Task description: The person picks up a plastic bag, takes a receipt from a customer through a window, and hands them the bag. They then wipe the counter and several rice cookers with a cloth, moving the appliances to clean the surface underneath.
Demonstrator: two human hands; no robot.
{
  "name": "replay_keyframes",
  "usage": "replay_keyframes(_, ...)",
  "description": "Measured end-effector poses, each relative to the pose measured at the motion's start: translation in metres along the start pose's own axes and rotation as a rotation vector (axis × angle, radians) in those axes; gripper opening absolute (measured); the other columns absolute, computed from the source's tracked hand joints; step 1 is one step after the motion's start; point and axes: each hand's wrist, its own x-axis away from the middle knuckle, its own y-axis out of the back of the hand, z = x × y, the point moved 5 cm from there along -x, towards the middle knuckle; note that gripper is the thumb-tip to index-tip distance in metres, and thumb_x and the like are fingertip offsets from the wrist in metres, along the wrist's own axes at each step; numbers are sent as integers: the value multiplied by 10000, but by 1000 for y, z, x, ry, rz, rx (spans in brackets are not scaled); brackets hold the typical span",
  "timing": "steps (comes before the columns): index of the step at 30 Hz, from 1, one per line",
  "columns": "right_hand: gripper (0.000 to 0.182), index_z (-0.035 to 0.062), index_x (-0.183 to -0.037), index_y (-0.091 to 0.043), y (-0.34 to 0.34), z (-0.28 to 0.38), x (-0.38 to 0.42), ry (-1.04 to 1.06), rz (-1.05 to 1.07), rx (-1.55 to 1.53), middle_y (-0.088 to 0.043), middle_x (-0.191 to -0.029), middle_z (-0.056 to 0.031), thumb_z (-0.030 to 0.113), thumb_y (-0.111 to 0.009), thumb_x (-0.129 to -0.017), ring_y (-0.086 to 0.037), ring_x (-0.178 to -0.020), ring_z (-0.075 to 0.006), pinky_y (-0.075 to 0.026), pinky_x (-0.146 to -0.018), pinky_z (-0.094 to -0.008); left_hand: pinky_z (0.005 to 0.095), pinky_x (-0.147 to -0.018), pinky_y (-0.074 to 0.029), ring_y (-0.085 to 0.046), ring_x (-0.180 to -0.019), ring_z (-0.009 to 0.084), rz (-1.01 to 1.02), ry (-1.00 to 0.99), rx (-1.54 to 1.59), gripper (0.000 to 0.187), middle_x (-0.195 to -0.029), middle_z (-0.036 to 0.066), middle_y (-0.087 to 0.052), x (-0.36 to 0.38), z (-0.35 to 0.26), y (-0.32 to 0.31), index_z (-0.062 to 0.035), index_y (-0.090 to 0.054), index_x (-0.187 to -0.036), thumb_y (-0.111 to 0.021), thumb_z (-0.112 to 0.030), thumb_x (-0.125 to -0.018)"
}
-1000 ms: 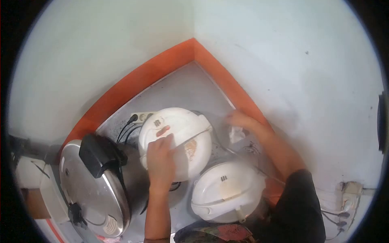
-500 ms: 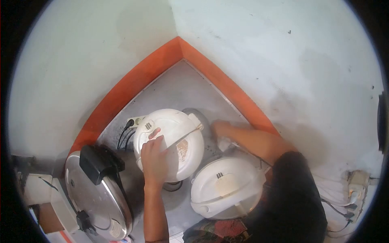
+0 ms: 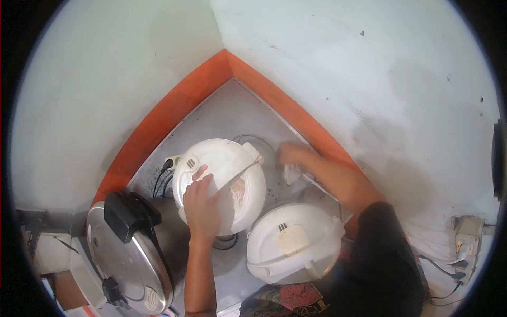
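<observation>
My left hand (image 3: 200, 208) rests on top of a round white rice cooker (image 3: 219, 153), its fingers stretched over the lid near the raised handle. My right hand (image 3: 290, 157), a little blurred, is beyond the cookers on the right, low over the grey surface (image 3: 211, 116). Bunched under its fingers is a white cloth or tissue (image 3: 291, 174), pressed to the surface near its right edge. A second white rice cooker (image 3: 293, 238) stands closer to me, below my right forearm, its lid down. Dark specks dot the surface between the first cooker and the cloth.
A large steel cooker (image 3: 124, 259) with a black handle stands at the left. A black plug (image 3: 168, 164) and cable sit behind the first cooker. Orange-edged walls (image 3: 174, 100) meet in a corner ahead. Plugs fill a wall socket (image 3: 465, 245) at the right.
My right hand and the cloth have shifted slightly over the surface. My left hand stays on the lid. The whole view has moved a little.
</observation>
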Motion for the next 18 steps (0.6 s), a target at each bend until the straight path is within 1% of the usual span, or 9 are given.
replay_keyframes(2, 340, 59, -990, -749, 14, 13, 26, -3, -2, 0, -731, -971, -159, 251, -771, -710, -706, -877, -308, -555, -787, -417, 443, -996, -415, -554, -1140, 404, -14, -40, -15, 470, -1244, 209, -606, -1, 1, 1, 20, -565, -1190, -612, 118, -733)
replay_keyframes(3, 355, 60, -995, -749, 7, 8, 23, 2, 10, 25, -732, -964, -159, 259, -779, -703, -707, -878, -304, -554, -787, -414, 443, -993, -416, -555, -1140, 402, -13, -59, -22, 478, -1253, 203, -606, -3, 2, 2, 15, -563, -1195, -609, 124, -732)
replay_keyframes(5, 384, 61, -1005, -749, -19, -10, 4, 14, 30, 70, -733, -949, -159, 273, -795, -688, -708, -880, -296, -553, -787, -408, 449, -993, -414, -560, -1132, 395, -25, -95, -9, 496, -1283, 176, -606, -12, 0, 12, 7, -553, -1217, -600, 131, -738)
replay_keyframes(6, 384, 58, -994, -751, -37, -17, -9, 48, 87, 76, -734, -938, -157, 280, -796, -684, -710, -877, -292, -554, -783, -409, 453, -999, -409, -564, -1122, 385, -15, -104, -43, 506, -1311, 150, -602, -15, -1, 15, -8, -548, -1230, -596, 132, -747)
replay_keyframes(9, 374, 57, -962, -758, -79, -36, -37, 142, 230, 115, -736, -909, -151, 299, -794, -680, -712, -864, -281, -555, -771, -408, 446, -998, -416, -566, -1123, 379, -57, -216, -73, 517, -1306, 150, -603, -19, -14, 22, -26, -552, -1248, -612, 116, -754)
replay_keyframes(10, 363, 61, -951, -760, -84, -39, -44, 166, 226, 100, -737, -903, -148, 304, -791, -683, -711, -855, -280, -556, -767, -407, 437, -1004, -419, -563, -1148, 375, -61, -204, -105, 530, -1295, 158, -603, -20, -16, 23, -55, -562, -1270, -623, 95, -765)
replay_keyframes(13, 334, 72, -918, -767, -74, -45, -60, 219, 132, 78, -738, -885, -138, 318, -780, -692, -711, -829, -275, -558, -757, -401, 439, -957, -427, -580, -1063, 358, -165, -191, -86, 490, -1224, 129, -643, -16, -19, 21, -49, -580, -1236, -637, 51, -760)
replay_keyframes(17, 302, 88, -874, -776, -40, -64, -71, 318, 11, -128, -741, -860, -125, 336, -767, -704, -710, -794, -268, -561, -742, -393, 434, -950, -431, -579, -1098, 358, -136, -155, -12, 415, -1203, 133, -648, -77, -37, 33, -60, -589, -1211, -649, 19, -808)
replay_keyframes(18, 295, 91, -863, -778, -31, -66, -71, 333, -7, -128, -742, -854, -122, 341, -763, -707, -710, -786, -267, -562, -738, -391, 429, -944, -436, -583, -1104, 354, -152, -171, 11, 358, -1190, 134, -656, -87, -39, 35, -62, -606, -1169, -659, 1, -820)
